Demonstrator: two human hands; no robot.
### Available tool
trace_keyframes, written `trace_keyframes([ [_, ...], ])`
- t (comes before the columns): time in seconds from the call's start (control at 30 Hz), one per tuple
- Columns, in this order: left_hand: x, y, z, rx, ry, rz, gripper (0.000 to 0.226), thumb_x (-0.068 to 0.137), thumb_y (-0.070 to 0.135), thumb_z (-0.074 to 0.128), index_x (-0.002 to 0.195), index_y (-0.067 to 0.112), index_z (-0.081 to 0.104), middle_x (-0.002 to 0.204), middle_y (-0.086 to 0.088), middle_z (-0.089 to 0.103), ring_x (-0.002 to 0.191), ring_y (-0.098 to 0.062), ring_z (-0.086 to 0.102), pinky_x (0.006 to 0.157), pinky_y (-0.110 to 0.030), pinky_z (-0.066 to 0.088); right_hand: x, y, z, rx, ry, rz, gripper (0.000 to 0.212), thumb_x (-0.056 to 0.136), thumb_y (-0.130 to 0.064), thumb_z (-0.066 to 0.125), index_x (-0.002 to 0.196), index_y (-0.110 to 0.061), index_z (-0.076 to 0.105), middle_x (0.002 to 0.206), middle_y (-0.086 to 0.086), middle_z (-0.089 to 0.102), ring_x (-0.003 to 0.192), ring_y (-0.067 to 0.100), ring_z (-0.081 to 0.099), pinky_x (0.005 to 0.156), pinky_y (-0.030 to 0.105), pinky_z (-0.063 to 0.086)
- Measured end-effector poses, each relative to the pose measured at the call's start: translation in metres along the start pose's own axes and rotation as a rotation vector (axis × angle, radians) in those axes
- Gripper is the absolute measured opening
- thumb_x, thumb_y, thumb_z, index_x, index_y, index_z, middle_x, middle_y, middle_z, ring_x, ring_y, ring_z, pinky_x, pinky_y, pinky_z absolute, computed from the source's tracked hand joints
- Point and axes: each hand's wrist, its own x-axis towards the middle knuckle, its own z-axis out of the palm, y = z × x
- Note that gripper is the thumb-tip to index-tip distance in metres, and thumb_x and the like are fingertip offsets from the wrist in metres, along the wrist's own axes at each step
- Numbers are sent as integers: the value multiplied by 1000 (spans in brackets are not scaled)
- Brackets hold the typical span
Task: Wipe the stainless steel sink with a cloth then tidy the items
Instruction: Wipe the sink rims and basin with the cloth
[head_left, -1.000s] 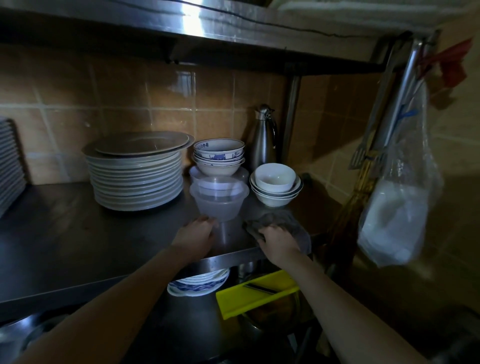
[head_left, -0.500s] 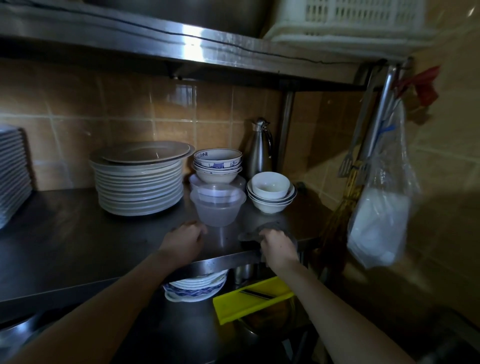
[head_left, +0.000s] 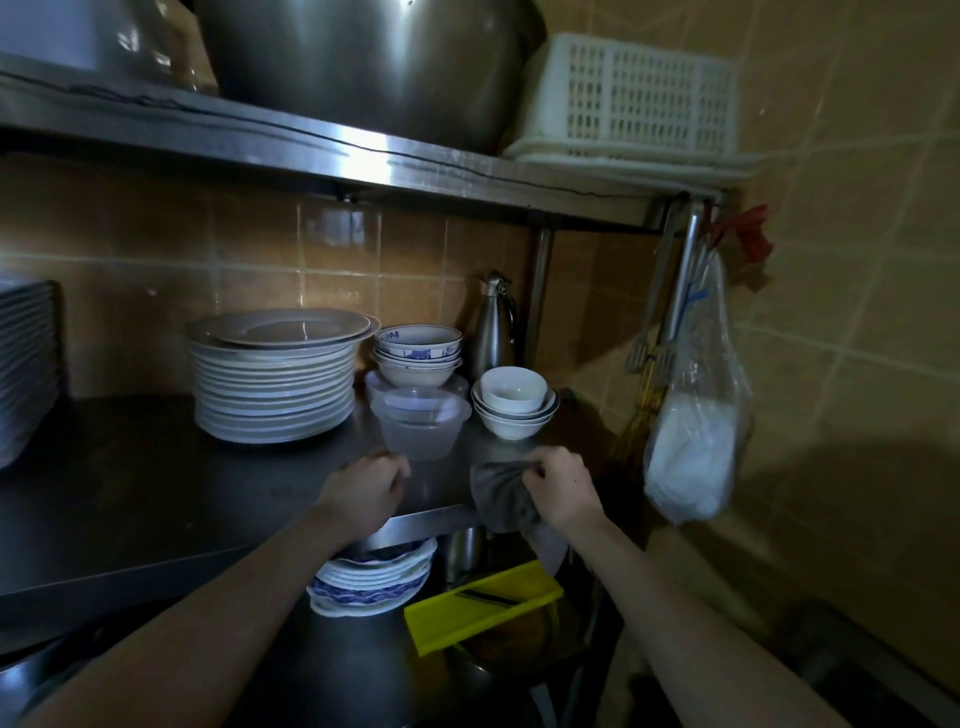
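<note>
While our right hand pinched the grey cloth at the steel shelf edge, our left hand curled loosely closed near two clear plastic tubs, beside two bowl stacks.

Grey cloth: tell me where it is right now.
In the head view, the grey cloth is bunched in the right hand at the front edge of the steel shelf, just in front of the white bowl stack.

No legible txt, labels or nos. anywhere.
</note>
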Motion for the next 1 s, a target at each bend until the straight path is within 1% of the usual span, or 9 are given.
trace_keyframes([
  [0.13, -15, 4, -14, -22, 11, 23, 19, 91, 24, 44, 105, 29, 56, 119, 5, 57, 105, -20, 58, 79, -33, 40, -20, -4, -12, 12, -17, 25, 21, 89, -9, 48, 89, -4, 68, 92, 12, 68, 89, 27, 64, 78, 42, 56],
  [0.37, -53, 13, -30, -43, 22, 41, 19, 90, 24, 46, 104, 30, 57, 118, 5, 58, 104, -20, 57, 78, -31, 37, -71, 0, -20, 36, -17, 46, 21, 89, -6, 50, 89, 1, 70, 94, 18, 70, 93, 28, 65, 83, 43, 55],
  [0.47, -74, 18, -28, -47, 31, 43, 19, 90, 23, 47, 104, 29, 58, 117, 4, 57, 104, -22, 57, 79, -31, 38, -97, 4, -17, 40, -21, 68, 22, 90, -7, 50, 89, 1, 70, 93, 18, 70, 89, 26, 65, 83, 44, 55],
  [0.53, -89, 22, -25, -48, 27, 49, 18, 90, 22, 47, 103, 27, 59, 116, 2, 56, 105, -25, 57, 82, -33, 40, -114, 9, -15, 57, -27, 79, 22, 90, -8, 49, 89, -1, 71, 92, 15, 71, 89, 24, 65, 84, 41, 55],
  [0.6, -104, 27, -21, -47, 11, 58, 20, 89, 20, 47, 104, 25, 59, 118, -1, 56, 106, -27, 56, 83, -34, 41, -131, 13, -12, 72, -37, 110, 23, 91, -9, 50, 93, -7, 72, 98, 9, 71, 96, 21, 64, 87, 34, 54],
  [0.67, -120, 33, -15, -42, -7, 67, 22, 90, 17, 45, 106, 23, 59, 119, -3, 57, 106, -27, 56, 83, -35, 42, -148, 18, -8, 90, -60, 142, 22, 91, -10, 50, 93, -12, 71, 97, 5, 69, 97, 19, 64, 82, 28, 53],
  [0.73, -135, 36, -8, -35, -30, 77, 23, 91, 17, 44, 106, 22, 60, 120, -4, 57, 106, -27, 56, 83, -37, 43, -167, 24, -3, 108, -82, 167, 22, 92, -10, 49, 87, -16, 70, 93, 3, 67, 93, 18, 64, 77, 27, 53],
  [0.9, -171, 39, 16, -88, -120, 103, 23, 88, 15, 48, 107, 19, 62, 123, -9, 57, 114, -30, 54, 94, -42, 45, -209, 41, 15, 126, -108, 221, 24, 93, -9, 47, 95, 0, 69, 98, 16, 69, 93, 25, 64, 85, 43, 56],
  [1.0, -187, 39, 27, -100, -177, 82, 25, 89, 15, 48, 109, 20, 61, 125, -8, 57, 115, -29, 53, 93, -42, 45, -230, 49, 26, 158, -148, 249, 25, 95, -8, 46, 100, -2, 69, 105, 13, 68, 100, 25, 62, 90, 41, 54],
])
